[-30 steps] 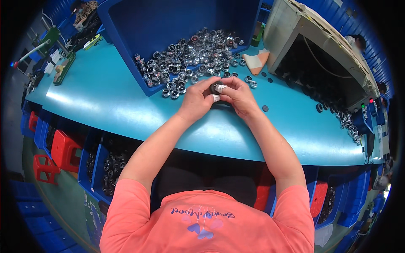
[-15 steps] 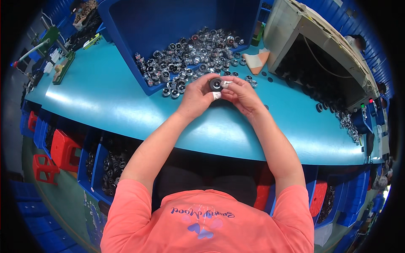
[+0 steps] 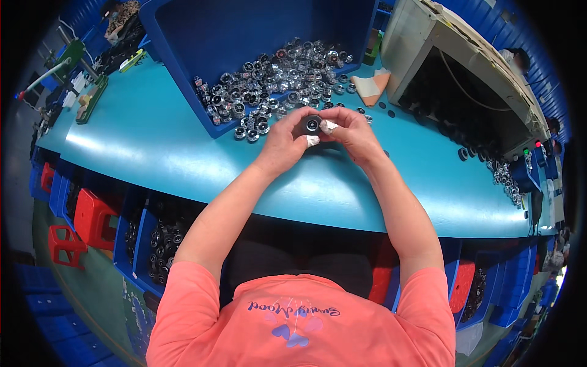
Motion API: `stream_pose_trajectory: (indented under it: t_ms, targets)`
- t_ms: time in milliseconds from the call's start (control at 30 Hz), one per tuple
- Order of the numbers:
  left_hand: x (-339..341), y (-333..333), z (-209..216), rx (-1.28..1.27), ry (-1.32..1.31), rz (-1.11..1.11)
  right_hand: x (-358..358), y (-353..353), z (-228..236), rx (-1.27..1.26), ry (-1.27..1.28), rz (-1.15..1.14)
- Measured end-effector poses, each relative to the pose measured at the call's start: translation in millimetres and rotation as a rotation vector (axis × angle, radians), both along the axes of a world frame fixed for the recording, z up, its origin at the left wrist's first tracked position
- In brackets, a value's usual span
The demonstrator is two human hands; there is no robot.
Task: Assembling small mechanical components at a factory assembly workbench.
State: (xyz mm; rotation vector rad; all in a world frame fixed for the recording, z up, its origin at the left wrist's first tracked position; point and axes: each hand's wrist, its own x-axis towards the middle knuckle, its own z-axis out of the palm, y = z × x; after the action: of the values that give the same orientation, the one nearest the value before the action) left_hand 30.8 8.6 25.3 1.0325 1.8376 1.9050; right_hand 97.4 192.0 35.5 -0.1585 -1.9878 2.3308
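Observation:
Between my two hands, above the blue-green tabletop [image 3: 183,159], is a small toy wheel [image 3: 313,125] with a black tyre and a shiny hub facing up. My left hand [image 3: 284,142] is closed on its left side, with a white wrap on the thumb. From the other side my right hand [image 3: 353,136] grips the rim, its white-wrapped thumb pressed near the hub. Some fingers are hidden behind the wheel. Just beyond my hands, many clear and silver wheel hubs [image 3: 287,73] spill out of a tipped blue bin [image 3: 214,30].
At the right stands a pale box [image 3: 422,43] with an open dark front; black tyres [image 3: 463,154] and a row of clear hubs [image 3: 504,180] lie beside it. An orange-and-white piece [image 3: 371,88] lies by the bin. A green hand press [image 3: 73,55] stands far left. Red stools [image 3: 95,217] are below.
My right thumb and fingers have shifted their grip, the thumb now lying closer against the hub. The wheel is turned slightly to face up more; the rest stays put.

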Motion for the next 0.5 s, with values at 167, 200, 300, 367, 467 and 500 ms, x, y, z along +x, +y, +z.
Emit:
stream_pose_trajectory:
  t_ms: [167, 200, 300, 367, 467, 500]
  targets:
    - [-3, -1, -6, -0.022, 0.073, 0.061, 1, -9, 0, -0.062, 0.015, -0.042]
    - [-3, -1, -5, -0.021, 0.004, 0.041, 2, -9, -1, -0.09, 0.02, -0.036]
    - [-5, -1, -2, 0.062, -0.162, 0.0, 1, -10, 2, -0.156, 0.039, -0.032]
    - [-6, -2, 0, 0.085, -0.221, -0.015, 2, -11, 3, -0.181, 0.044, -0.029]
    - [-7, -3, 1, 0.064, -0.204, -0.029, 4, -12, 7, -0.173, 0.033, -0.013]
    - [-9, -3, -2, 0.068, -0.164, -0.036, 3, -11, 7, -0.16, 0.028, -0.005]
